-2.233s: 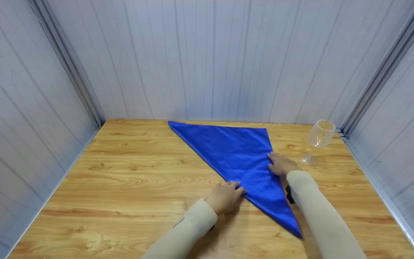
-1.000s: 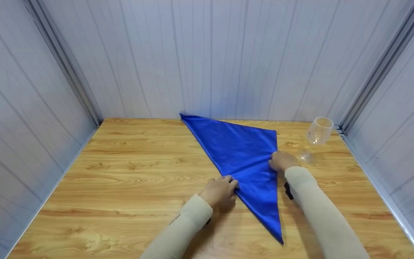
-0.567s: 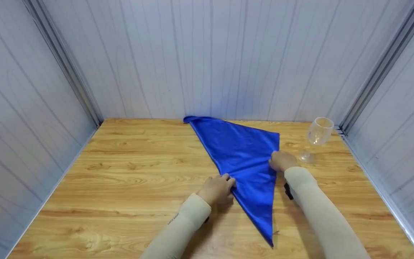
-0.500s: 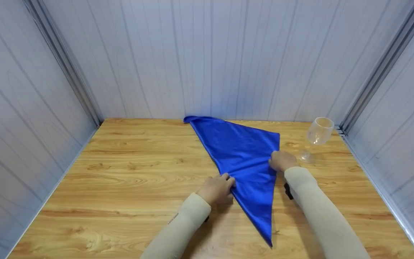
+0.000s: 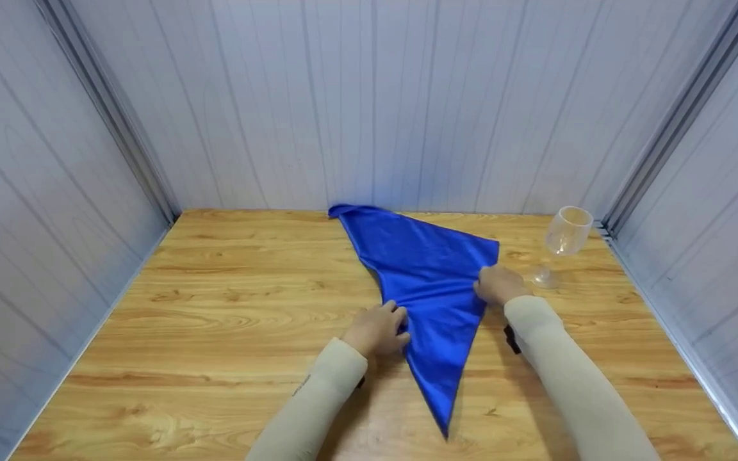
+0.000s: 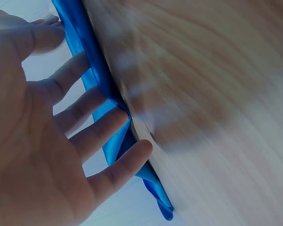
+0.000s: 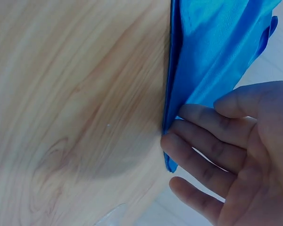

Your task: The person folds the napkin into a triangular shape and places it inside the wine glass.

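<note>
Left hand (image 5: 377, 328) fingers extended, touching blue cloth (image 5: 420, 256); right hand (image 5: 498, 285) against its opposite side, pinch unclear. Cloth runs from back edge of worktop (image 5: 247, 275) toward front edge; uneven pushing may skew folds. Rightward slip could topple wineglass (image 5: 567, 232) near back-right corner.

A hand could pass most freely over the bare stretch of table (image 5: 228, 307) between the left wall (image 5: 29, 224) and the left sleeve (image 5: 312, 397), running back to the back wall (image 5: 318, 96), near which the cloth's (image 5: 420, 256) rolled corner lies. In the middle, the left hand (image 5: 377, 328) and right hand (image 5: 499, 285) flank the wrinkled cloth, leaving access between the two sleeves from the front. Just beside the right hand, the upright glass (image 5: 569, 232) narrows the way toward the right wall (image 5: 715, 256), with more room nearer the front.
</note>
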